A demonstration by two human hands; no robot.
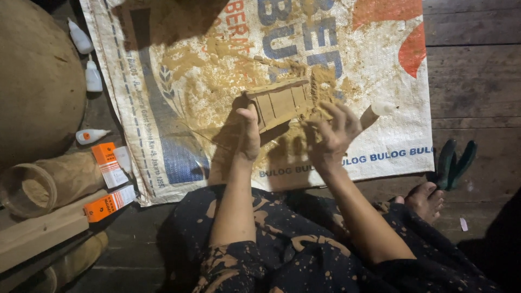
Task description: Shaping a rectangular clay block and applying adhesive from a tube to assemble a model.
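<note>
My left hand (248, 135) grips the near left corner of a small brown ribbed wooden box-like piece (282, 101) and holds it tilted above a white woven sack. My right hand (332, 134) is at the piece's right end, fingers spread, with a small white glue bottle (375, 112) held in it. Tan sawdust (217, 92) is scattered over the sack beneath the piece. Both forearms reach out over my lap, which is covered in dark patterned cloth.
The white printed sack (163, 125) lies on a dark plank floor. At the left are several small white glue bottles (92, 76), orange-and-white packets (108, 163), a bamboo tube (49, 182), wooden slats (43, 230) and a big round brown object (32, 76). A green-handled tool (453, 163) lies right, near my foot (426, 199).
</note>
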